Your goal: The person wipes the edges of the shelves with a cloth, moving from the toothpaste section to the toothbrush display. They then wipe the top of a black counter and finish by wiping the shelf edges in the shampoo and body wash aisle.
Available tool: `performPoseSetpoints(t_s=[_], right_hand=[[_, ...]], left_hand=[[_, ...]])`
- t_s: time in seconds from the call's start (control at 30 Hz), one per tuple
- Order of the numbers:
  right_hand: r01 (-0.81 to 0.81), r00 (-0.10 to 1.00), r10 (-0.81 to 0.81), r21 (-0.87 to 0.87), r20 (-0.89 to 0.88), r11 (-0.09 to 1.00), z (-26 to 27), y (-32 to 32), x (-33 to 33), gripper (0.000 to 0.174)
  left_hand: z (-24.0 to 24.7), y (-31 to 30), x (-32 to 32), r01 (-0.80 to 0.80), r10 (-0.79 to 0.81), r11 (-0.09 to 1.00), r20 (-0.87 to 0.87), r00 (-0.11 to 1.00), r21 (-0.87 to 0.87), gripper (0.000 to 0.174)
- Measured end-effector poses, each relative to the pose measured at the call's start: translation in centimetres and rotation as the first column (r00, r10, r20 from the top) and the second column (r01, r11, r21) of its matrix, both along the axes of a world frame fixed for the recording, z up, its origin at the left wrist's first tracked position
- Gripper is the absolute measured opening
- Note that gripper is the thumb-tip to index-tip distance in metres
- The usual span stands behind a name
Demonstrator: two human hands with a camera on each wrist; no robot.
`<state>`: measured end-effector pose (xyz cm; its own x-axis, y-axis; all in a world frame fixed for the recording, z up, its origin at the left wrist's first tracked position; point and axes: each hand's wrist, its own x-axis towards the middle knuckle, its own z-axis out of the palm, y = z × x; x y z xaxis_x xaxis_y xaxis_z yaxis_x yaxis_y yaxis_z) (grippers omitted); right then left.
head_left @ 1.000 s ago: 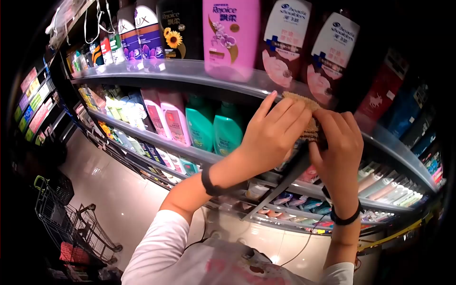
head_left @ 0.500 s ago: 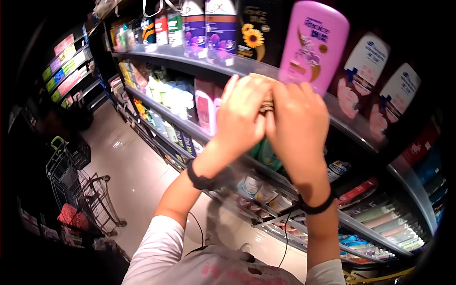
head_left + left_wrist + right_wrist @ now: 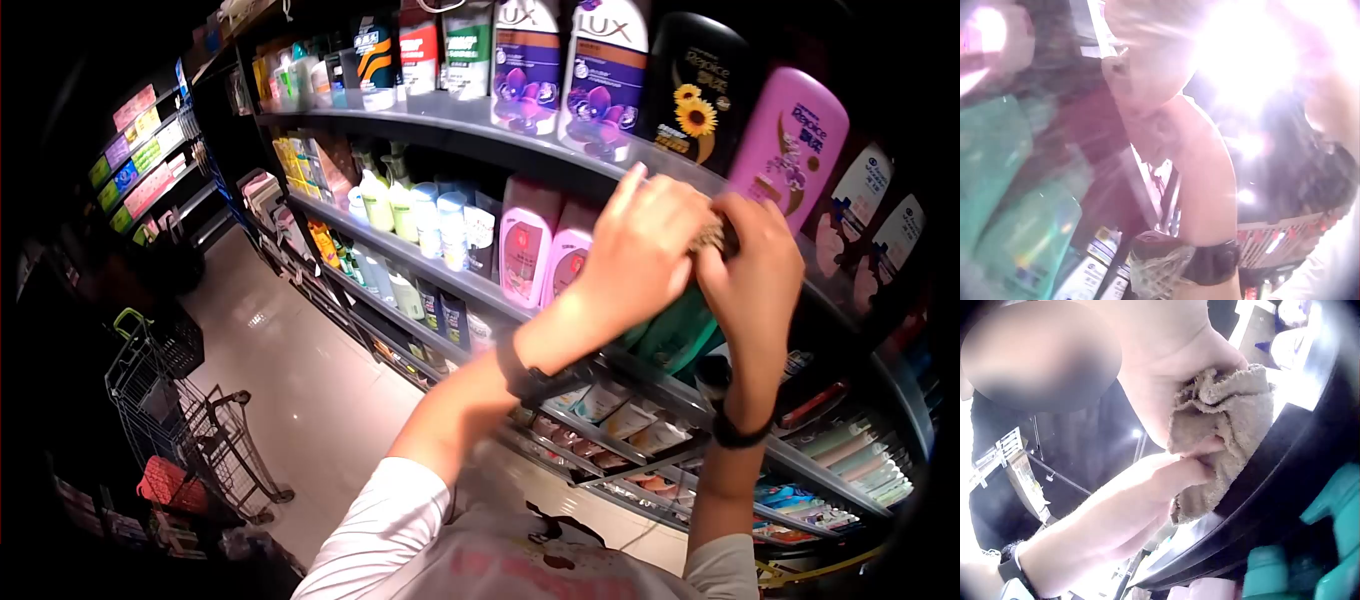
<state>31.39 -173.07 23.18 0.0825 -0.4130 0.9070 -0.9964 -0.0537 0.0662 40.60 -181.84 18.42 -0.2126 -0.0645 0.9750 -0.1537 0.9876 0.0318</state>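
Note:
A folded brown cloth (image 3: 1229, 425) lies against the front edge of the upper shelf (image 3: 450, 112) in the right wrist view. Both hands grip it side by side. The left hand (image 3: 650, 235) has its thumb and fingers on the cloth, with the index finger raised toward the shelf edge. The right hand (image 3: 755, 275) curls around the cloth's other side and hides most of it in the head view. A pink bottle (image 3: 792, 140) stands just above the right hand, beside a black bottle (image 3: 700, 90) with sunflowers. Green bottles (image 3: 680, 335) are below the hands.
Purple and white bottles (image 3: 605, 80) line the upper shelf to the left. Pink bottles (image 3: 525, 245) stand on the shelf below. A shopping cart (image 3: 190, 420) is on the floor at the left. White-labelled bottles (image 3: 855, 190) stand at the right.
Both hands have moved left along the shelf edge with the cloth, from below the white-labelled bottles to below the black and pink ones. The head view has shifted left.

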Motion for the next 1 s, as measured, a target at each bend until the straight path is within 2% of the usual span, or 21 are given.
performPoseSetpoints(t_s=[0.13, 0.23, 0.3, 0.37, 0.43, 0.5, 0.67, 0.8, 1.0], right_hand=[[-0.08, 0.994, 0.078, -0.026, -0.07, 0.996, -0.2, -5.9, 4.6, 0.01], [-0.123, 0.985, 0.113, -0.07, -0.128, 0.99, -0.8, -9.5, 7.8, 0.008], [-0.115, 0.982, 0.099, -0.09, -0.162, 0.989, -1.4, -10.6, 9.2, 0.011], [-0.11, 0.985, 0.106, -0.019, -0.134, 0.994, -1.8, -9.8, 9.7, 0.025], [-0.174, 0.982, 0.173, 0.003, -0.072, 0.985, -2.5, -9.3, 9.2, 0.033], [-0.167, 0.984, 0.165, -0.018, -0.068, 0.986, -3.3, -8.9, 8.8, 0.04], [-0.11, 0.993, 0.107, -0.076, -0.04, 0.991, -5.1, -10.7, 10.5, 0.051], [-0.095, 0.995, 0.093, -0.089, -0.021, 0.991, -5.4, -15.5, 15.5, 0.05], [-0.212, 0.975, 0.215, -0.058, 0.048, 0.975, -4.3, -23.7, 24.2, 0.046]], left_hand=[[-0.2, -4.0, 5.2, -0.133, 0.136, 0.99, -0.065, 0.989, 0.044, 0.037], [-0.2, -6.9, 9.0, -0.242, 0.242, 0.97, -0.046, 0.969, 0.0, 0.038], [-0.2, -8.4, 10.6, -0.228, 0.227, 0.973, -0.057, 0.972, -0.025, 0.037], [-0.7, -8.7, 11.0, -0.129, 0.126, 0.991, -0.097, 0.987, -0.021, 0.035], [-1.4, -7.6, 10.7, -0.201, 0.198, 0.979, -0.097, 0.975, -0.018, 0.034], [-2.3, -7.9, 10.0, -0.171, 0.164, 0.984, -0.122, 0.979, -0.056, 0.042], [-3.0, -10.8, 12.1, -0.237, 0.234, 0.947, -0.043, 0.971, -0.215, 0.036], [-2.8, -15.7, 17.3, -0.26, 0.267, 0.924, -0.013, 0.964, -0.279, 0.036], [-1.7, -23.5, 26.7, -0.3, 0.325, 0.92, 0.063, 0.944, -0.251, 0.04]])
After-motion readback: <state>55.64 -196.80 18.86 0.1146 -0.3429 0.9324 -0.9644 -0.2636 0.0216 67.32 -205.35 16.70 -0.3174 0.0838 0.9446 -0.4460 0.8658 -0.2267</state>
